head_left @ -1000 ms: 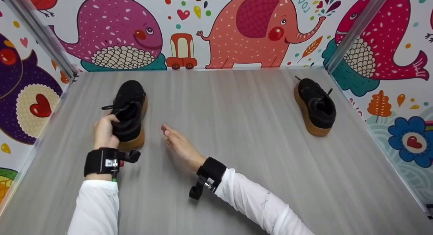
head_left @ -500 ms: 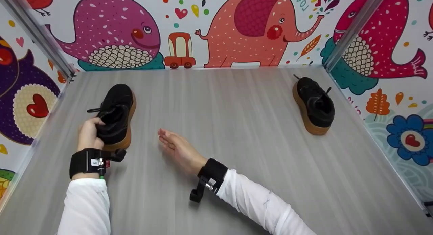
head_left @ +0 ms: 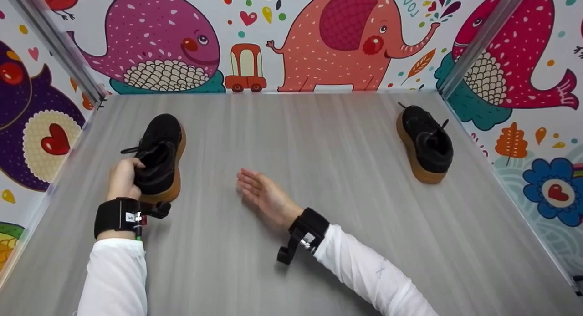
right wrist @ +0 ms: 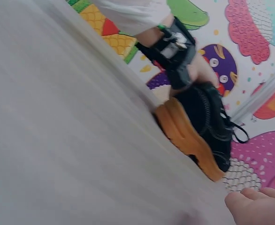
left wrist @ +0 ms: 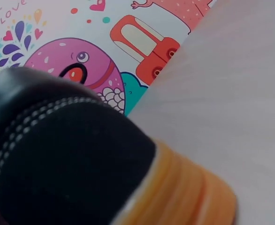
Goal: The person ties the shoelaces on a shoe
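On the left of the head view my left hand (head_left: pixel 123 178) grips the side of a black shoe (head_left: pixel 160 156) at its ankle opening, the thumb over the collar. The shoe has a tan gum sole, and its toe points to the back wall. Its black heel (left wrist: pixel 72 159) fills much of the left wrist view. To the right of that shoe, my right hand (head_left: pixel 268 195) hovers over the floor with fingers straight and nothing held. A matching black shoe (head_left: pixel 426 143) stands far to the right, toe toward the back wall, with no hand on it.
A grey wood-grain floor (head_left: pixel 309 138) lies under both shoes. Around it stand white walls printed with cartoon animals, including an elephant (head_left: pixel 337 43). Metal corner posts (head_left: pixel 483 38) join the walls. Each wrist wears a black strap (head_left: pixel 116 218) with a small camera.
My left hand and its shoe have shifted left and slightly nearer, then stayed nearly still. The right hand has drawn away to the right, its palm turning more into view. The far-right shoe stays put.
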Motion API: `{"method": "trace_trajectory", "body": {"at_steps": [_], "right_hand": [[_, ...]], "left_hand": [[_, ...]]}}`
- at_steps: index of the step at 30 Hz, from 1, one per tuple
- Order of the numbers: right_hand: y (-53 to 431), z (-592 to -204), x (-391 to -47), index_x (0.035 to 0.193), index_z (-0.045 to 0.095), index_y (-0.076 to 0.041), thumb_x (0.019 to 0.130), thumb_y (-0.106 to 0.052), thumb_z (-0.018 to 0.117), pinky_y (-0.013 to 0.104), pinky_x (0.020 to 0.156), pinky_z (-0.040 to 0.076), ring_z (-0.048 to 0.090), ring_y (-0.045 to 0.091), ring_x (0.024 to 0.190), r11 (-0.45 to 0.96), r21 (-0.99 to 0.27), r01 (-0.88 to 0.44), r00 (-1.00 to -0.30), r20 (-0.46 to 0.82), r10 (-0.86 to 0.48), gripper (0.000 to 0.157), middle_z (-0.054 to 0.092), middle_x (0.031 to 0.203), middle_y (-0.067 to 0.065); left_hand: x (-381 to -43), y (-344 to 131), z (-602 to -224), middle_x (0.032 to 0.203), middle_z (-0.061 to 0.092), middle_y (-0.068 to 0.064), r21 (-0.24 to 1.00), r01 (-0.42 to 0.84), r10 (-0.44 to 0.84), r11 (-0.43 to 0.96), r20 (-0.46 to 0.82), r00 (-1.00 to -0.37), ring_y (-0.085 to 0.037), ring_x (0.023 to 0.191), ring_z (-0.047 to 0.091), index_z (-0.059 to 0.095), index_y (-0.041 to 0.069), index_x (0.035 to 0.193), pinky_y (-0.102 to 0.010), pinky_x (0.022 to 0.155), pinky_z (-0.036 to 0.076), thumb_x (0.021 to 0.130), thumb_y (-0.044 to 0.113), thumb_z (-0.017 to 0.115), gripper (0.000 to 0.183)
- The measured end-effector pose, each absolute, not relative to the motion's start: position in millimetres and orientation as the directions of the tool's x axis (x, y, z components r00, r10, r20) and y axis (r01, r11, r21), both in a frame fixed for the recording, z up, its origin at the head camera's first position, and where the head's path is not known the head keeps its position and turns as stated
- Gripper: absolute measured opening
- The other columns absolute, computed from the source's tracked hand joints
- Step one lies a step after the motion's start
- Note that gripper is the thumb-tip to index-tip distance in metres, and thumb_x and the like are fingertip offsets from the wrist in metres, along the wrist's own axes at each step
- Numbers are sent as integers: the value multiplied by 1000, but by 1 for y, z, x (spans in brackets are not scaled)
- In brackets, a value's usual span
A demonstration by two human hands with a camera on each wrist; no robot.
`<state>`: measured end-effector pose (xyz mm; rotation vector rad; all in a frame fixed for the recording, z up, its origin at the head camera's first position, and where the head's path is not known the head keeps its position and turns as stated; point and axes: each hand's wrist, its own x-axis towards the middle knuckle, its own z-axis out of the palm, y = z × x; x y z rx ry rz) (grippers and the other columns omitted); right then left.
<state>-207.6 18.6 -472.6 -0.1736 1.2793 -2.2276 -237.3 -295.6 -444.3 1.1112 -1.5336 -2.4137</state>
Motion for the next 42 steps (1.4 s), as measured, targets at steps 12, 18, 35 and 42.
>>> {"method": "trace_trajectory", "body": {"at_steps": [12, 18, 35, 42], "right_hand": [[93, -434, -225, 146, 23, 5, 106, -21, 21, 35, 116, 21, 27, 28, 141, -458, -840, 291, -904, -84, -420, 48, 27, 151, 22], [130, -415, -229, 146, 23, 5, 106, -21, 22, 37, 116, 18, 26, 27, 141, -344, -934, 97, -932, 36, -361, 48, 27, 151, 22], [286, -370, -270, 149, 19, -3, 102, -28, 39, 30, 118, 10, 18, 22, 142, -379, -919, -108, -992, 126, -23, 57, 29, 151, 11], [353, -371, -284, 148, 27, -13, 97, -23, 53, 19, 115, 9, 24, 7, 140, -371, -916, -152, -983, 100, 155, 58, 32, 152, 1]], "left_hand": [[-234, -285, -437, 138, 42, -3, 919, -351, -493, -178, -392, -777, -14, 122, 41, 45, 13, 135, -17, 95, 38, 88, 3, 48, 48], [-224, -243, -422, 157, 16, -9, 868, -195, -558, 457, 109, -823, -22, 143, 17, 13, 11, 152, -32, 116, 17, 95, 17, 49, 68], [-216, -13, -456, 140, 43, -24, 788, 394, -6, 473, 450, -893, -34, 133, 39, 42, -7, 137, -41, 111, 29, 94, 12, 57, 49], [-211, 56, -465, 143, 43, -16, 888, 333, 162, 317, 295, -942, -27, 134, 38, 41, 1, 140, -36, 111, 30, 95, 18, 56, 50]]}}
